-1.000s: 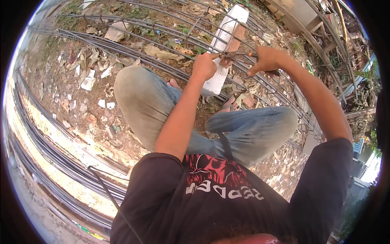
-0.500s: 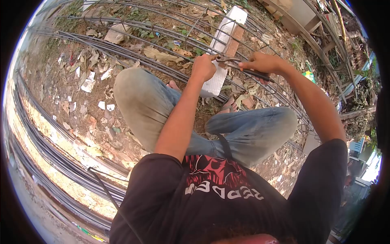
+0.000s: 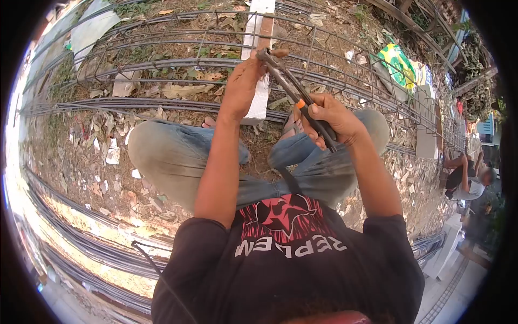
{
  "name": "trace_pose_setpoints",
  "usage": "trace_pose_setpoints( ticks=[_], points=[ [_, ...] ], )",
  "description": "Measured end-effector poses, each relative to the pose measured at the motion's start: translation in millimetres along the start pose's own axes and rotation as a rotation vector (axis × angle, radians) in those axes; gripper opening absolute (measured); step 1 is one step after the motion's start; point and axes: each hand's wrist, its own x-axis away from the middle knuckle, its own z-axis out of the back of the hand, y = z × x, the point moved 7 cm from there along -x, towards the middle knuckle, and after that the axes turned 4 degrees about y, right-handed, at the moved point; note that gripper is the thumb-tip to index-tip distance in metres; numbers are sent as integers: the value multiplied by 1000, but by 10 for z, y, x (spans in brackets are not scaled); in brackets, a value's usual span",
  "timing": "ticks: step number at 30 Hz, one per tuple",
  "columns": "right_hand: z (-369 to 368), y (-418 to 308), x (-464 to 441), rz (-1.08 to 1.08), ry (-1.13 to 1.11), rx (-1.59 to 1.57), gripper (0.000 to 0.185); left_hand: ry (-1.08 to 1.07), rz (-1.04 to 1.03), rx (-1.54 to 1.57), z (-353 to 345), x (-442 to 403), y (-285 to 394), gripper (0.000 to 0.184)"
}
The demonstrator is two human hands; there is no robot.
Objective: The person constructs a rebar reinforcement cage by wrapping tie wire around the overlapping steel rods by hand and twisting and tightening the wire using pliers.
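Near 12 o'clock, the person's left hand [image 3: 242, 89] has its fingers at the head of a pair of pincers [image 3: 284, 78]; what they grip there cannot be made out. At 2 o'clock, the right hand [image 3: 330, 120] wraps around the pincers' black handles, just beside an orange band [image 3: 301, 103]. The tool slants from the 11 o'clock end down toward 5 o'clock. Beyond the left hand, a white block [image 3: 256, 112] lies at 12 o'clock under a cage of steel bars [image 3: 178, 62]. A green and yellow bag [image 3: 397, 66] lies at 2 o'clock; another person [image 3: 465, 186] crouches at 3 o'clock. More bars [image 3: 94, 265] run along the ground at 8 o'clock. The wearer's jeans [image 3: 172, 154] and black T-shirt [image 3: 302, 283] fill the middle and 6 o'clock.
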Motion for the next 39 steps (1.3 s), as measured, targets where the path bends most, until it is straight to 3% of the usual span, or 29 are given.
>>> trace_pose_setpoints(
  ticks=[2, 5, 7, 10, 12, 14, 15, 16, 19, 22, 23, 26, 29, 31, 34, 35, 38, 39],
  points=[
    [-17, 137, 88, 69, -92, -139, 56, -93, 61, 118, -72, 44, 5, 44],
    [-35, 270, 271, 151, -27, -147, 58, -212, 118, -77, 16, 61, 184, 38],
    [-126, 339, 411, 296, -118, -116, 61, -112, 137, -254, 121, 4, 402, 35],
    [-144, 515, 723, 250, -183, -81, 61, 159, 110, -380, 458, -139, 532, 36],
    [-78, 579, 911, 111, -187, -76, 55, 280, 36, -498, 493, -246, 502, 39],
    [134, 212, 1155, 277, 81, -109, 38, 307, -80, -687, 200, -335, 351, 41],
    [341, 26, 1264, 353, 222, -95, 34, 217, 23, -740, 12, -359, 184, 43],
    [573, -219, 1382, 450, 385, 55, 35, 123, 130, -792, -143, -365, 13, 46],
    [1474, -826, 1626, 640, 827, 455, 39, 32, 26, -1139, -301, -574, -614, 39],
    [2500, -861, 1586, 370, 1125, 771, 37, 20, 33, -1186, -423, -589, -859, 37],
    [2831, -772, 1501, 303, 1189, 878, 36, -30, 133, -1132, -287, -606, -1143, 44],
    [3635, -350, 1129, 202, 1201, 1100, 48, 103, 433, -725, 16, -257, -1758, 60],
    [4014, -165, 910, 57, 1357, 1242, 53, 178, 751, -638, 35, 7, -2054, 78],
    [4245, -25, 836, -69, 1523, 1255, 56, 169, 755, -518, -3, -1, -2035, 85],
    [3633, -320, 752, -376, 1298, 1621, 58, 184, 797, -435, -61, -61, -2029, 93],
    [3683, -452, 668, -148, 1356, 1770, 56, 159, 813, -444, -113, -80, -1982, 94],
    [3157, -1109, 257, 92, 1148, 1427, 49, 129, 805, -367, -162, -96, -2147, 90],
    [2997, -1217, 39, 132, 1078, 1450, 45, 107, 809, -343, -168, -102, -2204, 88]
  ],
)
